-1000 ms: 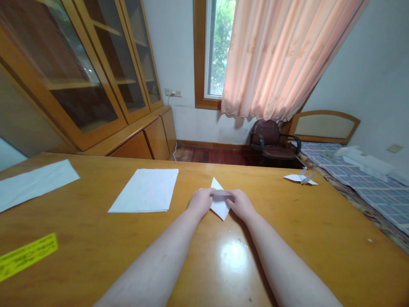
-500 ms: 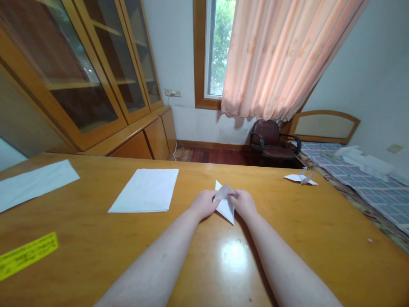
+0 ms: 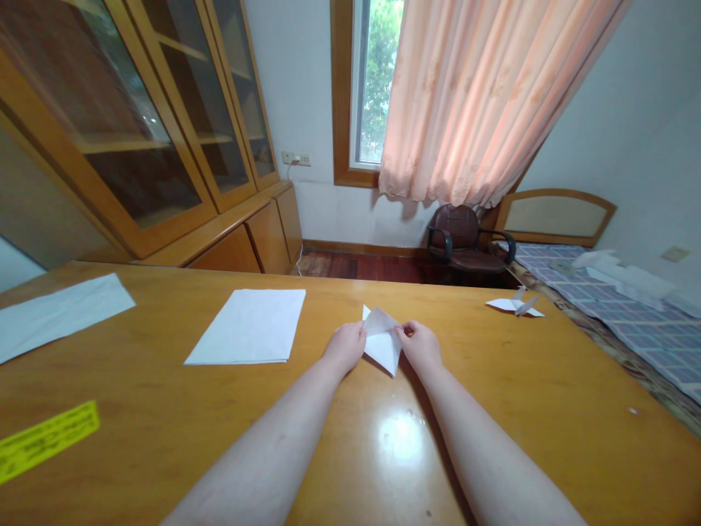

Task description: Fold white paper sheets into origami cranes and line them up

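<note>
The folded white paper is held between both hands just above the wooden desk, its lower tip pointing toward me; I can't tell whether that tip touches the wood. On my head feed, the left hand clasps the paper's left edge, and the right hand pinches its upper right edge. Compared with half a second ago, the top flap has opened from a bunched peak into a flatter spread, and the hands sit slightly farther apart. The stack of white paper still lies left of the hands, with the small folded paper figure well off to the right.
</note>
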### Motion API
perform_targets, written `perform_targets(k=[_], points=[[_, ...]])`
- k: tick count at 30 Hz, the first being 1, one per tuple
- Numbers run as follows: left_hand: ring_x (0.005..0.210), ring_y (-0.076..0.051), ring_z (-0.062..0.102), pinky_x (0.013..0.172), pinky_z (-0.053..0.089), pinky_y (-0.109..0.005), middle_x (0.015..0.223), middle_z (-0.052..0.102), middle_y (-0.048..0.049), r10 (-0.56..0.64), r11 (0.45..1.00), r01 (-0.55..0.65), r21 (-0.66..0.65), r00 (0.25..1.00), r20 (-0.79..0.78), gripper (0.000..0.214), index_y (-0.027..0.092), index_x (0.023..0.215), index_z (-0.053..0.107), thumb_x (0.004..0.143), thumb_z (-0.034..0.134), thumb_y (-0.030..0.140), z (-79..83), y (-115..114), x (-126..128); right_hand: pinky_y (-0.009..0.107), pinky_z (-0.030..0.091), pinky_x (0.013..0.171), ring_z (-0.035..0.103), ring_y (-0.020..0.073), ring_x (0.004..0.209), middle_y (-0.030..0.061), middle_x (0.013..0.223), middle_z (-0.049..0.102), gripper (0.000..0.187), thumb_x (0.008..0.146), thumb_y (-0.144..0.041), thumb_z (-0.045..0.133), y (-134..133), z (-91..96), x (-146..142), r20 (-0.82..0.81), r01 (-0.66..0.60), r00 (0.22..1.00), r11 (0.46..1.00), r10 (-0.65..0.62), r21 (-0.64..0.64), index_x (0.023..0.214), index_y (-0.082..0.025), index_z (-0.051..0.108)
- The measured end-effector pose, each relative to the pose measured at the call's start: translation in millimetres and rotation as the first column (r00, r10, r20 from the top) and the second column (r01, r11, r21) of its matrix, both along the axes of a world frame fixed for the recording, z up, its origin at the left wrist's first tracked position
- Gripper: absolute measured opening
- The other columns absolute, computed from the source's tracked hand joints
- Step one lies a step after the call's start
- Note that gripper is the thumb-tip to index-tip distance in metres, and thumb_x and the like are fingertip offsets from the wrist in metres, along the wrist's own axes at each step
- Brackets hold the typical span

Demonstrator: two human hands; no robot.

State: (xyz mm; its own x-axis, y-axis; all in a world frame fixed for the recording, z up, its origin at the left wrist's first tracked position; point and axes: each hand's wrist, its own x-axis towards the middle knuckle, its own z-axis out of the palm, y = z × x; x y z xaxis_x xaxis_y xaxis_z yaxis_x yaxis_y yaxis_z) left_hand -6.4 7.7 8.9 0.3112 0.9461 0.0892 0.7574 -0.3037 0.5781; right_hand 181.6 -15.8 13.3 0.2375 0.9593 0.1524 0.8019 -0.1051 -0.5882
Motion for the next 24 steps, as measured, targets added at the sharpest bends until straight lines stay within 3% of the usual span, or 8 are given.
perform_targets(k=[13, 24], points=[[0.085, -0.021, 0.060, 0.074, 0.043, -0.028, 0.093, 0.068, -0.0084, -0.002, 1.000, 0.002, 0.013, 1.000, 0.006, 0.025, 0.018, 0.091, 0.063, 0.084, 0.041, 0.028, 2.2, -1.5, 0.7, 0.027, 0.040, 0.060, 0.060, 0.0180, 0.067, 0.0040, 0.072, 0.068, 0.032, 0.079, -0.046, 0.049, -1.8, -1.2, -3.7, -0.087, -0.096, 0.991, 0.994, 0.101, 0.058, 0.073, -0.020, 0.066], [0.090, -0.022, 0.059, 0.076, 0.041, -0.028, 0.098, 0.066, -0.0093, 0.011, 1.000, -0.011, -0.010, 1.000, 0.021, 0.023, 0.018, 0.097, 0.061, 0.083, 0.045, 0.028, 2.4, -2.1, -0.3, 0.023, 0.033, 0.055, 0.053, 0.0147, 0.060, 0.0017, 0.062, 0.062, 0.042, 0.087, -0.043, 0.036, -4.3, -1.7, -4.8, -0.126, -0.214, 0.966, 0.972, 0.225, 0.100, 0.066, -0.017, 0.061]])
